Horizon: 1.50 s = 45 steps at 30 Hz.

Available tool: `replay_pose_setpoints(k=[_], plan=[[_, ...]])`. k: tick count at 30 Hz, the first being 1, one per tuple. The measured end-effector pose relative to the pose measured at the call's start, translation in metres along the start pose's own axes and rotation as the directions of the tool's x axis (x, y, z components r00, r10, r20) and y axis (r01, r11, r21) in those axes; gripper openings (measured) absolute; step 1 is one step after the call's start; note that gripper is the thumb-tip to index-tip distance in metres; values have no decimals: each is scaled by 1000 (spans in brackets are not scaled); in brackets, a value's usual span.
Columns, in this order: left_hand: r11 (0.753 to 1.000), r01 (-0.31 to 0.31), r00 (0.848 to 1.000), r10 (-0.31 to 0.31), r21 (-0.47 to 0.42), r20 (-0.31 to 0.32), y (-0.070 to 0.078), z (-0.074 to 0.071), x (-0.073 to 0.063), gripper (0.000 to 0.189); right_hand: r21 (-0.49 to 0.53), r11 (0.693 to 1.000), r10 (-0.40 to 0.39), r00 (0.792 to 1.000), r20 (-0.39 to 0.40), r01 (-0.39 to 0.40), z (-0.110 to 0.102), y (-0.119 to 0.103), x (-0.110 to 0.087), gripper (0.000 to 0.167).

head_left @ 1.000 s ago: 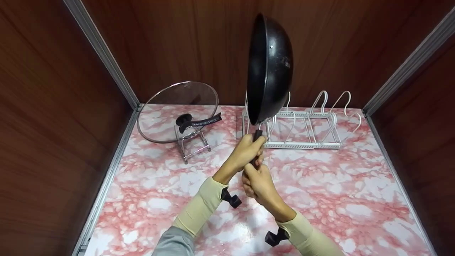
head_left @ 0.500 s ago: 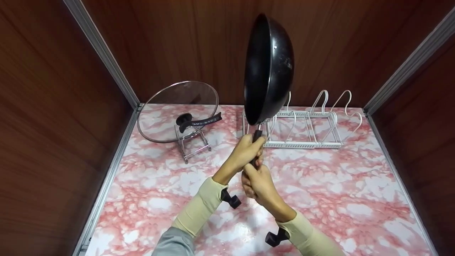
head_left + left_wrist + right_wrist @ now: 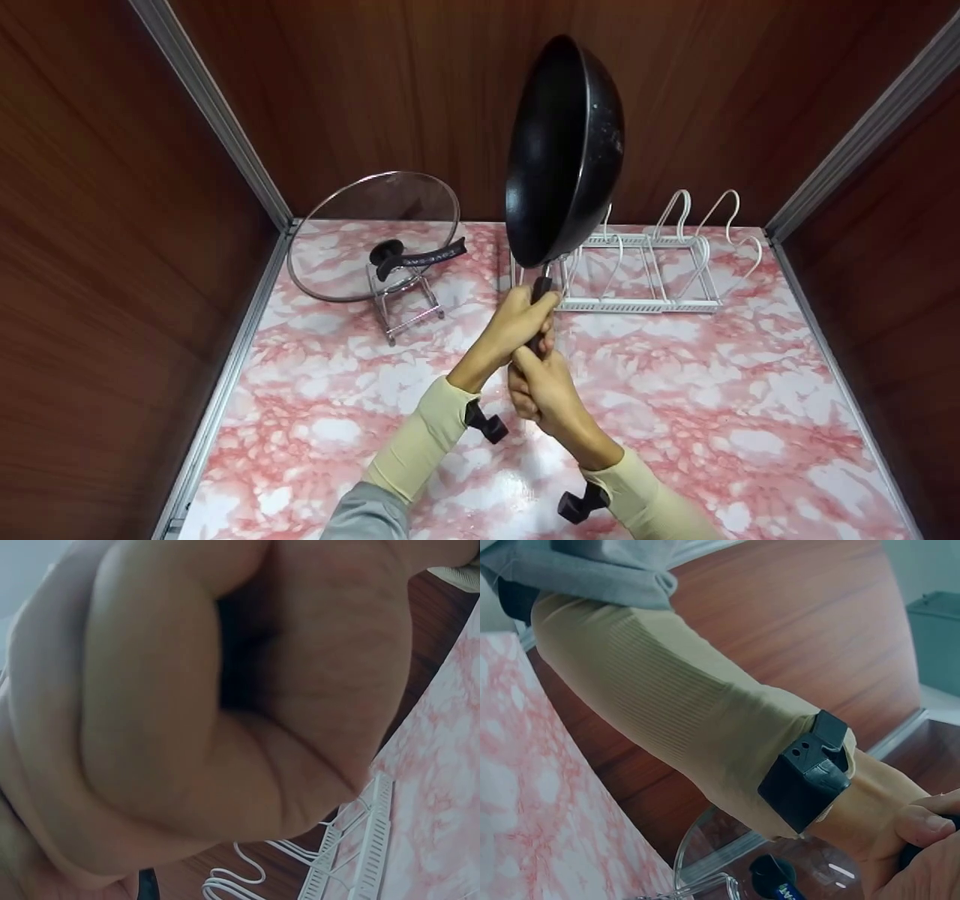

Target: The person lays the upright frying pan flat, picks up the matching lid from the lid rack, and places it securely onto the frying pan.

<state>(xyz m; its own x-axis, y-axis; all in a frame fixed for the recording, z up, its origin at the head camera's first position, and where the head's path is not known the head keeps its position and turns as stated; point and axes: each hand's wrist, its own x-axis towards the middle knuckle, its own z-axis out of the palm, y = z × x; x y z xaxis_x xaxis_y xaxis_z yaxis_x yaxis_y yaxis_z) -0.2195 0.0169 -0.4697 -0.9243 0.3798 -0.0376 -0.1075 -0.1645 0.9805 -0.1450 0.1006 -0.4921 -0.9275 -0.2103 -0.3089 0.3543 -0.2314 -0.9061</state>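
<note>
A black wok [image 3: 551, 157] stands raised on edge in the head view, its hollow turned left and its handle pointing down toward me. My left hand [image 3: 525, 319] grips the handle [image 3: 541, 286] just below the bowl. Directly beneath, my right hand [image 3: 546, 386] holds the handle's lower end. In the left wrist view the curled fingers of the left hand [image 3: 165, 712] fill most of the picture and hide the handle. The right wrist view shows the left forearm and a bit of the right hand [image 3: 930, 870] at the corner.
Behind the wok, a white wire rack [image 3: 637, 305] with upright loops stands at the back right. To the left, a glass lid [image 3: 330, 262] with a black knob leans on a small metal stand [image 3: 412, 322]. Dark wood panels [image 3: 450, 97] enclose the pink marbled table [image 3: 337, 450].
The wok has turned about its handle, so more of its inside shows now, and its bowl has dipped slightly. Both hands keep their grip in nearly the same place.
</note>
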Motion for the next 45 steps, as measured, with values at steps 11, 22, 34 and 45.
replay_pose_setpoints(k=[11, 22, 34, 45], plan=[[991, 11, 1000, -9, -137, 11, -5, 3, 0, 14, 38, 999, -4, 1000, 22, 3, -4, 1, -2, 40], [970, 33, 998, -21, -240, 51, -8, 1, 3, 13, 62, 998, -17, 998, 55, 13, -6, -1, -3, 37], [938, 38, 990, 13, -344, 143, -17, -5, 6, 36, 116, 993, -39, 989, 145, 22, -11, -1, -5, 41], [908, 59, 979, 29, -415, 202, -19, -6, 6, 23, 114, 993, -41, 979, 201, 18, -16, 0, -4, 41]])
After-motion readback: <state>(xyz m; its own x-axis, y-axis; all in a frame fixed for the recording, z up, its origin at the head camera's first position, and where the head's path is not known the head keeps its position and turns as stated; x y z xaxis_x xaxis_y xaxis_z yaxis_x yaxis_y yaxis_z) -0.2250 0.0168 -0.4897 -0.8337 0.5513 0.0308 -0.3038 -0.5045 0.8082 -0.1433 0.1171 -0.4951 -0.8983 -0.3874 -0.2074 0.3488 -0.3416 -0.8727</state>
